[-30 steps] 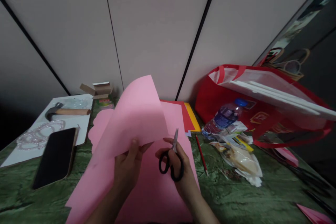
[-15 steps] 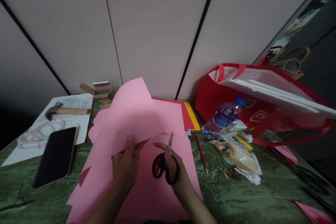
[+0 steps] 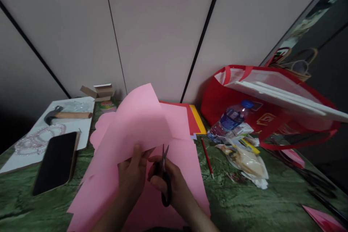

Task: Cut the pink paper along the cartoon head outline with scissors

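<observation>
My left hand (image 3: 133,170) pinches the lower edge of a curled sheet of pink paper (image 3: 141,123), which arches up and away from me. In my right hand (image 3: 174,177) is a pair of black-handled scissors (image 3: 166,188), fingers through the handles. Their blades point up, slightly parted, close to the curled sheet's lower right edge; I cannot tell whether they touch it. More pink sheets (image 3: 187,174) lie flat under both hands. A scalloped pink paper edge (image 3: 102,127) shows left of the curled sheet.
Left are a phone (image 3: 56,163), a hammer (image 3: 67,115), beads (image 3: 40,139) and a small open box (image 3: 104,98). Right are a red pencil (image 3: 207,157), a tilted water bottle (image 3: 230,119), plastic wrappers (image 3: 248,163) and a red bag (image 3: 217,96). Behind stands a panelled wall (image 3: 152,36).
My right hand has moved left with the scissors, turning them so the blades point straight up near the sheet's edge. My left hand keeps its hold, with the sheet shifted slightly right.
</observation>
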Action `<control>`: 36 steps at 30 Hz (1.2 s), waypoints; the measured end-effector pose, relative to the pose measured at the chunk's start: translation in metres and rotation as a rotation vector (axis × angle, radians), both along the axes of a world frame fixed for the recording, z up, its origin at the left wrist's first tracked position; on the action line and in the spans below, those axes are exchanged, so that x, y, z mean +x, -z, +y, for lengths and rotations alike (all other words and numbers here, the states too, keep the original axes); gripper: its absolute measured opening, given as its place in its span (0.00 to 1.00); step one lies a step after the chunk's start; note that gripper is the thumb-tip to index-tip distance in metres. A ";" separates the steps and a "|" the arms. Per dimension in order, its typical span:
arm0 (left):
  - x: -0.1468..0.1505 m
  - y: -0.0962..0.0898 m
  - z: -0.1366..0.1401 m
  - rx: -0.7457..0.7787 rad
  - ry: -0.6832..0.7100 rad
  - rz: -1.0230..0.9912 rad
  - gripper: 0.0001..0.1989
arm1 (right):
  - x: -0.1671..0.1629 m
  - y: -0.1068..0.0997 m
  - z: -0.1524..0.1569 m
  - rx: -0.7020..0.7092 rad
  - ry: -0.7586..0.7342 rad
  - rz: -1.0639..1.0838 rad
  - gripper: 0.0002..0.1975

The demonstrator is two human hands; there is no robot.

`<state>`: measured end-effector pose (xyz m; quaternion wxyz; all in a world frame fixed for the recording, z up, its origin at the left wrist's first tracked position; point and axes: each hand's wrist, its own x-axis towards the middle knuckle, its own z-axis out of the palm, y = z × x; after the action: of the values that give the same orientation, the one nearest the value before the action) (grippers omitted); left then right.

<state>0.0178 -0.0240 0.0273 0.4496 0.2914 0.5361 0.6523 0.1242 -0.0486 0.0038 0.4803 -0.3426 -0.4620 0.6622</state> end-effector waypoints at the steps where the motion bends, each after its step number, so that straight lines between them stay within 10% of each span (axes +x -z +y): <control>1: 0.001 0.002 -0.002 -0.035 0.020 0.027 0.10 | 0.000 -0.001 0.000 -0.002 0.001 0.000 0.20; 36: 0.004 0.023 -0.018 -0.329 0.148 0.273 0.09 | 0.010 -0.010 0.004 0.011 0.219 -0.024 0.15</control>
<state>0.0215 -0.0425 0.0045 0.4613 0.3382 0.6683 0.4757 0.1342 -0.0446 0.0140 0.5459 -0.3965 -0.4310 0.5991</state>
